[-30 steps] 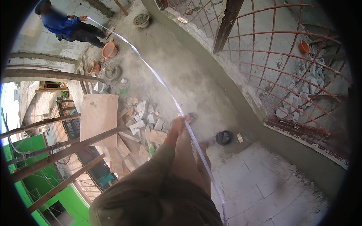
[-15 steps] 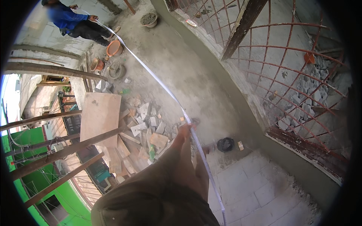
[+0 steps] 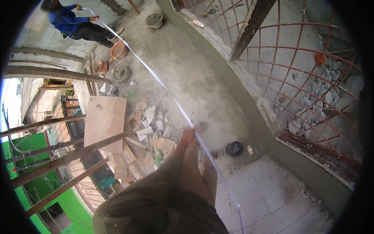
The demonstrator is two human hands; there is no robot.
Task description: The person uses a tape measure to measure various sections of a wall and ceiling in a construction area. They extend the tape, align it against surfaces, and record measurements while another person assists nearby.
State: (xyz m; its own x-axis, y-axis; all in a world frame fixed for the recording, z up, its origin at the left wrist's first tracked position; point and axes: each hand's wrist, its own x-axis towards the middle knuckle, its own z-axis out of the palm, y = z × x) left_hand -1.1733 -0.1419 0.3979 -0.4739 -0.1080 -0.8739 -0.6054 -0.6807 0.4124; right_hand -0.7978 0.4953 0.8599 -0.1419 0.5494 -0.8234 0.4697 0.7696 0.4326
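Observation:
A long white measuring tape (image 3: 156, 77) with fine markings stretches from the upper left across to the lower right edge. My left hand (image 3: 189, 135) is closed round it near the middle of the view, above my legs and one dark shoe (image 3: 202, 125). From there the tape passes in front of my legs and runs over the grey blocks, leaving the view at the bottom. My right hand does not show. At the upper left a person in a blue top (image 3: 66, 17) holds the far part of the tape with both hands.
Broken blocks (image 3: 150, 115) and boards lie left of my feet, beside a plywood sheet (image 3: 104, 123). An orange tub (image 3: 118, 50) and a mortar-filled bucket (image 3: 154, 20) stand further off. A black bag-like object (image 3: 234, 149) lies right of my legs. Rusty metal grilles (image 3: 296, 80) border the right.
The tape has shifted slightly, its lower end swinging to the right. My left hand has moved a little and still grips it. The person in blue has raised the tape's far end.

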